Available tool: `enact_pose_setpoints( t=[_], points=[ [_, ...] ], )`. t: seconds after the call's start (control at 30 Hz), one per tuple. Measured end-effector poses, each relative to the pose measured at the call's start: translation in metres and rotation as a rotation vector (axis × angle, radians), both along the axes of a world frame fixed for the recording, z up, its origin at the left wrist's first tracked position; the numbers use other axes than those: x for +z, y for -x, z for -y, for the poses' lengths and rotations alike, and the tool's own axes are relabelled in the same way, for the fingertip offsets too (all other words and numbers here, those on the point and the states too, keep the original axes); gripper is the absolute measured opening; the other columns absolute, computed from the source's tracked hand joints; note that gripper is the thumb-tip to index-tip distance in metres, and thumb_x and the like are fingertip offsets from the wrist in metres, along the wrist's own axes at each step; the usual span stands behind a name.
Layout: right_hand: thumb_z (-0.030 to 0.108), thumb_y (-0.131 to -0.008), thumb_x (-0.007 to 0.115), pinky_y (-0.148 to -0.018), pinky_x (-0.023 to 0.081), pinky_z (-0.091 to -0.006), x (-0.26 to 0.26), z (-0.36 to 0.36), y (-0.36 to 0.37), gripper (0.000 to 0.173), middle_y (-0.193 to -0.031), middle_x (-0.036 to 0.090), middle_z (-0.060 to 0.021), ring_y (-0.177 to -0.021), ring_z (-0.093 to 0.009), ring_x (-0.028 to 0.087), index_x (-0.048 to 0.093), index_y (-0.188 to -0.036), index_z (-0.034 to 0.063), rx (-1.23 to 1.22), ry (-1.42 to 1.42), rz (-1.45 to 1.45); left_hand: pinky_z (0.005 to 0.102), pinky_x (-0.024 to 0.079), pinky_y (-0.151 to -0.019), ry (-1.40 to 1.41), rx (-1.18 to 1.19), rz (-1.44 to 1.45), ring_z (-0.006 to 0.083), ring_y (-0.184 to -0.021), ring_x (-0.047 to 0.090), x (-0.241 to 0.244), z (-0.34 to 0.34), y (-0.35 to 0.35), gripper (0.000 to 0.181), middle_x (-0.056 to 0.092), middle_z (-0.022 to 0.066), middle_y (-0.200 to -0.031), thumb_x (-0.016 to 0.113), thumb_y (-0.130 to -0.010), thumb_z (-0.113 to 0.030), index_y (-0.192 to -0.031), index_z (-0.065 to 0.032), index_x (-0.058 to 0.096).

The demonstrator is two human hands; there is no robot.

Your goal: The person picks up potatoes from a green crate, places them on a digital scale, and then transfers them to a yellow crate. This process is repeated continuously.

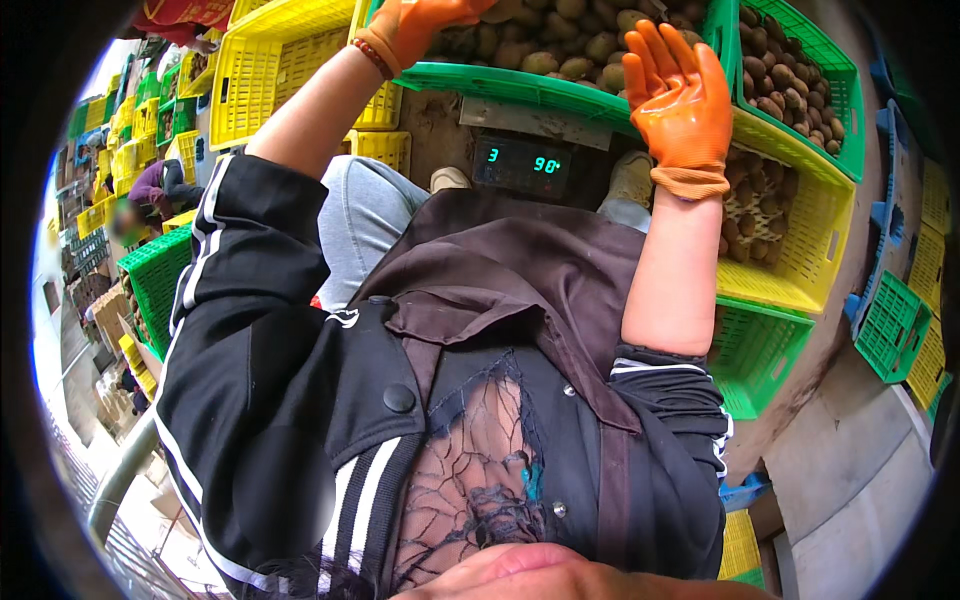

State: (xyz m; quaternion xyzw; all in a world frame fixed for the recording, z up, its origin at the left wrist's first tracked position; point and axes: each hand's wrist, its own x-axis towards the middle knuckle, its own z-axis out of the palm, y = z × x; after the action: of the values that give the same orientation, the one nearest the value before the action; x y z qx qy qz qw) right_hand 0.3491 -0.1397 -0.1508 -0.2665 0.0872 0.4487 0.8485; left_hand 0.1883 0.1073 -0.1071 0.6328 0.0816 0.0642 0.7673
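Both of my hands wear orange rubber-coated gloves. My left hand [431,22] reaches over the left part of a green plastic crate [525,81], its fingers partly cut off by the picture's top edge; whether it holds anything is hidden. My right hand [679,105] is raised at the crate's right corner, palm showing, fingers apart, with nothing in it. Brown fruits that look like kiwifruit [576,69] fill the crate. In front of it a digital scale display [521,165] is lit with green digits, between my shoes.
An empty-looking yellow crate [300,67] stands left. On the right are a green crate of kiwifruit [784,82], a yellow crate [810,247] with fruits in a tray, and a lower green crate [757,360]. A co-worker [161,187] bends among crates far left.
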Motion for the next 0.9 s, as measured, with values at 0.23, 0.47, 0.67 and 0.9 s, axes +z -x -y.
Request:
enact_pose_setpoints(
  t=[0.23, 0.47, 0.67, 0.9],
  points=[
    [0.03, -0.101, 0.062, -0.09, 0.06, -0.0434, 0.002, -0.002, 0.008, 0.035, -0.12, 0.071, -0.0198, -0.11, -0.035, 0.07, 0.065, -0.12, 0.0012, 0.091, 0.072, 0.048, 0.027, 0.039, -0.077, -0.078, -0.172, 0.025, 0.0095, -0.082, 0.048, 0.012, 0.02, -0.022, 0.044, 0.052, -0.0021, -0.086, 0.074, -0.09, -0.049, -0.081, -0.0097, 0.057],
    [0.047, -0.097, 0.066, -0.093, 0.053, -0.0397, 0.01, -0.013, 0.023, 0.051, -0.119, 0.069, -0.0096, -0.106, -0.025, 0.067, 0.06, -0.131, 0.0091, 0.194, 0.118, 0.116, 0.0316, 0.057, -0.081, -0.608, 0.14, -0.07, 0.0148, -0.091, 0.071, -0.014, 0.068, -0.04, 0.045, 0.076, 0.0067, -0.101, 0.078, -0.089, -0.034, -0.118, -0.0009, 0.069],
    [0.039, -0.1, 0.064, -0.086, 0.057, -0.0405, 0.0, -0.013, 0.016, 0.044, -0.117, 0.068, -0.0137, -0.105, -0.029, 0.066, 0.062, -0.123, 0.0019, 0.097, -0.007, -0.004, 0.0352, 0.058, -0.074, -0.917, 0.005, 0.125, 0.0255, -0.082, 0.073, -0.013, 0.086, -0.06, 0.05, 0.074, 0.0152, -0.096, 0.082, -0.08, -0.026, -0.121, -0.0024, 0.067],
    [0.046, -0.095, 0.069, -0.085, 0.06, -0.046, 0.01, 0.0, 0.01, 0.05, -0.12, 0.068, -0.0173, -0.106, -0.035, 0.068, 0.063, -0.124, 0.0054, -0.01, 0.161, -0.123, 0.0457, 0.052, -0.1, -1.634, 0.14, -0.371, 0.0331, -0.12, 0.062, -0.09, -0.054, -0.065, 0.057, 0.069, 0.009, -0.125, 0.076, -0.084, -0.038, -0.134, -0.0161, 0.059]
  ],
)
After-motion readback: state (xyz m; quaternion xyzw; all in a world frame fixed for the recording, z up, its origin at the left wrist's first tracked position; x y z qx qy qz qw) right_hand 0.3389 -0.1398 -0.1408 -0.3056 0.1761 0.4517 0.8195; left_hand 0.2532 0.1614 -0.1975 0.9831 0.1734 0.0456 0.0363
